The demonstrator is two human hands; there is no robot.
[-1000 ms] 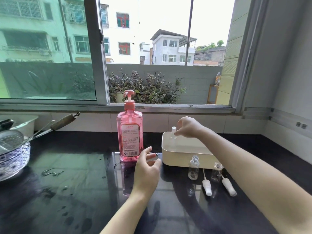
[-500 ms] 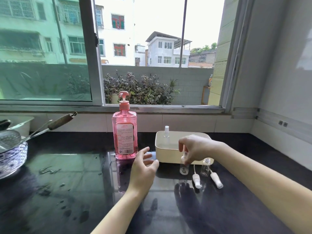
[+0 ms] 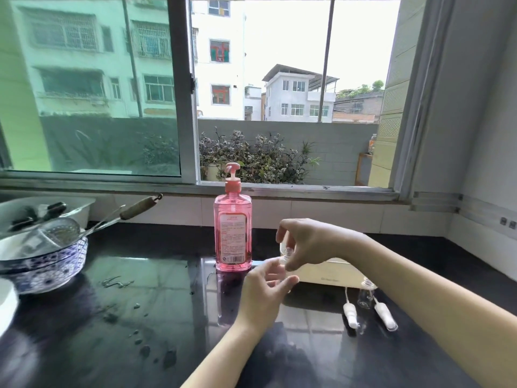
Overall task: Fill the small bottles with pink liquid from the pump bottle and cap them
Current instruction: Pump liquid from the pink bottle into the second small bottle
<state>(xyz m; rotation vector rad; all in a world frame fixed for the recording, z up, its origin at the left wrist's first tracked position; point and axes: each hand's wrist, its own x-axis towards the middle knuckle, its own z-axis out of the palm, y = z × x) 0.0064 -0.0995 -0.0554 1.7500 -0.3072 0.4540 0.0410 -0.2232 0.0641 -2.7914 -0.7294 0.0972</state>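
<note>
The pink pump bottle (image 3: 232,231) stands upright on the dark counter near the window. Just right of it, my right hand (image 3: 307,243) holds a small clear uncapped bottle (image 3: 287,254) above the counter, pinched near the neck. My left hand (image 3: 265,292) is right below it with fingers curled toward the bottle's lower part; whether they touch it I cannot tell. Another small clear open bottle (image 3: 365,295) stands on the counter to the right, between two white spray caps (image 3: 351,315) (image 3: 385,315) lying flat.
A cream rectangular tray (image 3: 330,273) sits behind my right forearm. A blue-and-white bowl (image 3: 47,264) with a strainer and utensils is at the left. Water drops dot the counter (image 3: 134,306). The window sill runs along the back.
My right hand lifted one small bottle off the counter and carried it left toward the pump bottle. My left hand rose to meet it. The camera view shifted.
</note>
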